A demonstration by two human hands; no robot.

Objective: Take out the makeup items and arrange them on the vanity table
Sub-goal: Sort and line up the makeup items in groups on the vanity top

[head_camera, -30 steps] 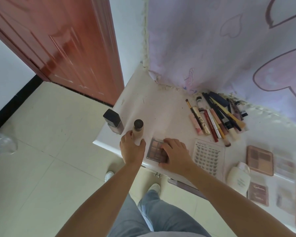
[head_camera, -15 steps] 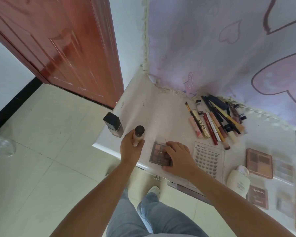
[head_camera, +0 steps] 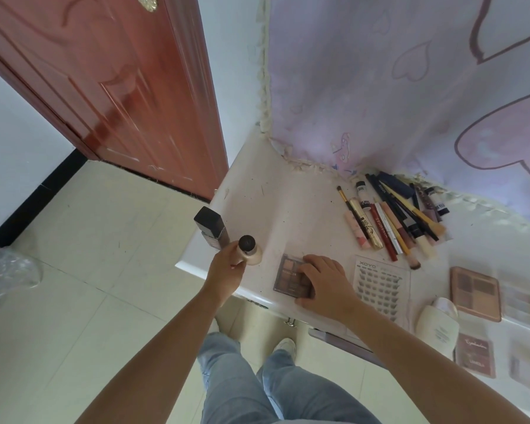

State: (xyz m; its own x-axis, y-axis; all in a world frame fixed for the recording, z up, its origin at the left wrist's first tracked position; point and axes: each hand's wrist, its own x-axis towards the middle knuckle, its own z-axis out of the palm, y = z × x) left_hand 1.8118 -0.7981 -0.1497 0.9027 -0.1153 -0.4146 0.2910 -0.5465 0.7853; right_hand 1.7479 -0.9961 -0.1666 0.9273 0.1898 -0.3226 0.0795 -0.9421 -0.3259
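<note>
Head view shows the left hand (head_camera: 227, 267) wrapped around a beige bottle (head_camera: 251, 252), held upright beside the dark square bottle (head_camera: 212, 228) at the tabletop (head_camera: 276, 215) corner, likely grouping bottles. The right hand (head_camera: 325, 280) lies flat, fingers spread, on a small eyeshadow palette (head_camera: 289, 275), apparently squaring it near the lash card (head_camera: 380, 286).

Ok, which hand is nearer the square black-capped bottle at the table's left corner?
Left. The left hand grips a beige round-capped bottle right beside the square black-capped bottle. The right hand is farther right, resting on the brown eyeshadow palette.
</note>
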